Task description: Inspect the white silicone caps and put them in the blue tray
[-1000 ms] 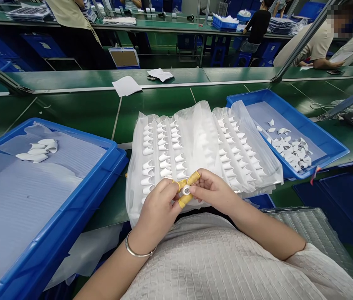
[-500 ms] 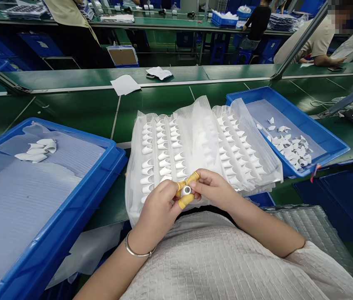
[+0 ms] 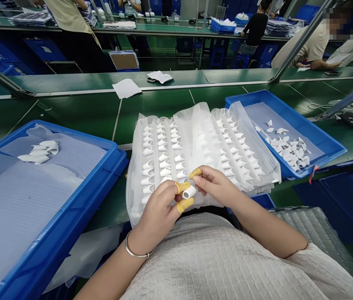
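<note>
My left hand (image 3: 164,202), in yellow finger cots, pinches a small white hollow piece (image 3: 189,192) with its round open end facing me. Just right of that piece is my right hand (image 3: 212,183), with a yellow cot on its index finger. Its fingers are curled with thumb and index close together; whether anything is between them I cannot make out. Beneath and beyond both hands lies a translucent white plastic tray (image 3: 135,175) holding rows of similar white pieces. A crumpled translucent sheet (image 3: 206,137) covers the tray's middle.
At left stands a blue bin (image 3: 104,177) lined with white sheeting, with several white pieces (image 3: 40,152) in it. Another blue bin (image 3: 326,150) at right contains a heap of white pieces (image 3: 292,152). Papers (image 3: 127,88) lie on the green bench. Co-workers (image 3: 304,48) are beyond it.
My right hand has drawn slightly away from the white piece, leaving it in my left hand. The piece has turned, so more of its side shows.
</note>
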The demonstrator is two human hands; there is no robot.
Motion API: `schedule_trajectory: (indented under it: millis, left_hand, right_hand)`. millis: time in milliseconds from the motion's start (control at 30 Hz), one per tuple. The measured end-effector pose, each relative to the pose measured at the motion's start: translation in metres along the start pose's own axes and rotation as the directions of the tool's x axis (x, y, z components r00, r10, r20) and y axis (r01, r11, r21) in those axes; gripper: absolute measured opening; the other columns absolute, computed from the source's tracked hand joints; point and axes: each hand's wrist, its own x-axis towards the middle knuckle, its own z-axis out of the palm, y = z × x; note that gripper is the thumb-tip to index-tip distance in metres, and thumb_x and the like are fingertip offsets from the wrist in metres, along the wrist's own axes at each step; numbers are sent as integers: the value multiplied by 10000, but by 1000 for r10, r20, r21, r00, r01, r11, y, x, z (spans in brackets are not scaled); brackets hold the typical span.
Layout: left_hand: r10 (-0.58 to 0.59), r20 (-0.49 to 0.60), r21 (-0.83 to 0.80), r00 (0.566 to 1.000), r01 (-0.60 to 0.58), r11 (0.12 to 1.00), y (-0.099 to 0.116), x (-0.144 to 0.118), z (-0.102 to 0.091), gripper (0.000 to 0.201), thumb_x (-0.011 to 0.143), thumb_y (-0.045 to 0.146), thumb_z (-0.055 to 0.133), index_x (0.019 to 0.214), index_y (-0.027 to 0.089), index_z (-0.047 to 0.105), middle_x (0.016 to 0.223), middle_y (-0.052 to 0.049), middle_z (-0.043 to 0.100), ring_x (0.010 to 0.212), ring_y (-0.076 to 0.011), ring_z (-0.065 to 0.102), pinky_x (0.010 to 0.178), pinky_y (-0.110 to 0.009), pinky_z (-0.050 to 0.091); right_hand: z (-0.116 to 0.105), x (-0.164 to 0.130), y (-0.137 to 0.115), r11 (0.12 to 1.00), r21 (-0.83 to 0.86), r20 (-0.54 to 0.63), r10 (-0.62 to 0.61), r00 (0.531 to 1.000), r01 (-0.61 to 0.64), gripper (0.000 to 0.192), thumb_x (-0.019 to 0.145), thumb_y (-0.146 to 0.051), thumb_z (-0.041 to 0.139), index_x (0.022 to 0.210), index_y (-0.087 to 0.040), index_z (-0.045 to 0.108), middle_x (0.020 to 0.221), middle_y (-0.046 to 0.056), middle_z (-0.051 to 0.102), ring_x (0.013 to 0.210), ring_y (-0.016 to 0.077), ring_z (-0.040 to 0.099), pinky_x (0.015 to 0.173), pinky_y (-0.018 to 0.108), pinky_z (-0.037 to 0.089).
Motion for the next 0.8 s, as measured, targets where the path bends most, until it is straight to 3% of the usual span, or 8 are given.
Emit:
schedule_trajectory:
  millis: [167, 333, 433, 533, 667, 800]
  left_hand:
    - [106, 47, 1, 993, -106, 994, -3, -6, -1, 120, 933, 182, 590, 1039, 228, 620, 899, -30, 582, 797, -152, 570, 664, -262, 488]
    - [213, 81, 73, 974, -219, 973, -6, -12, -1, 263, 932, 105, 539, 1154, 224, 615, 980, -64, 611, 849, -169, 592, 699, -295, 526]
    - [247, 31, 182, 968, -249, 951, -6, -12, -2, 227, 931, 109, 532, 1106, 214, 632, 975, -70, 640, 853, -185, 614, 692, -307, 537]
    - [206, -27, 213, 978, -196, 957, -6, -12, -2, 177, 936, 145, 548, 1084, 201, 628, 944, -71, 655, 828, -188, 627, 667, -301, 543]
    - [257, -27, 300, 966, -237, 924, -8, -13, 0, 113, 916, 111, 564, 981, 176, 630, 902, -79, 643, 798, -197, 605, 646, -307, 528]
    - [271, -4, 322, 962, -256, 912, -8, -14, 0, 106, 923, 129, 574, 1006, 176, 618, 946, -81, 651, 836, -200, 617, 682, -314, 543]
  right_hand:
    - [-12, 0, -7, 999, 15, 205, 39, 978, -43, 328, 888, -477, 659, 853, -157, 596, 707, -28, 506, 597, 88, 461, 528, 206, 398]
    - [-22, 1, -17, 993, 15, 357, 102, 929, -114, 290, 878, -417, 694, 963, -157, 595, 830, 2, 574, 710, 107, 565, 590, 210, 461]
    - [-22, 0, -23, 994, -47, 336, 107, 936, -96, 258, 888, -383, 686, 991, -159, 610, 848, 2, 575, 748, 111, 574, 630, 217, 466]
    - [-17, -1, -26, 996, -66, 262, 73, 962, -57, 266, 863, -388, 713, 944, -155, 614, 814, -1, 581, 734, 114, 562, 662, 238, 464]
    - [-12, 0, -25, 986, -122, 159, 131, 979, -112, 341, 851, -486, 694, 838, -157, 605, 714, -21, 541, 629, 103, 498, 580, 233, 404]
    - [-19, 5, -24, 980, -160, 199, 151, 968, -120, 330, 841, -467, 691, 787, -150, 616, 686, -24, 532, 614, 97, 477, 579, 233, 379]
